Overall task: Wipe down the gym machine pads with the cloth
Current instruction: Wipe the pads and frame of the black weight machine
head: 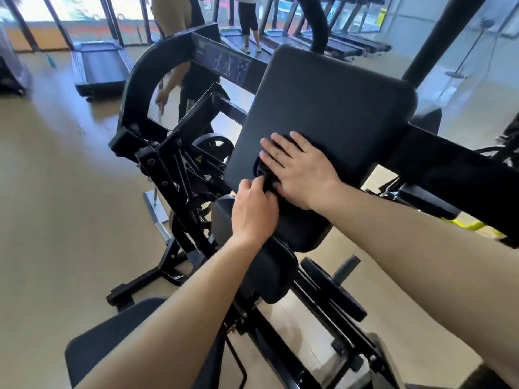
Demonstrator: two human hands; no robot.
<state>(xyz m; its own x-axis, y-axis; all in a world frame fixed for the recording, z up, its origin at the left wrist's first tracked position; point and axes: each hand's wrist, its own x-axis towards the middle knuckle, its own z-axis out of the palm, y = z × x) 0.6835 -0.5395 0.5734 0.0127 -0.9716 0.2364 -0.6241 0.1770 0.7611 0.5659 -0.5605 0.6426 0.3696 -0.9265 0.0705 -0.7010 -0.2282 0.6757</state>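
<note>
Two hands: both on cloth, frame centre
Cloth: dark, bunched on pad
Right hand: grip wide, flat, pressing cloth
Left hand: grip narrow, pinching cloth's lower edge

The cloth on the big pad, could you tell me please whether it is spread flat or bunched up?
Bunched up. The dark cloth shows as folds under the flat right hand, while the left hand pinches its edge.
</note>
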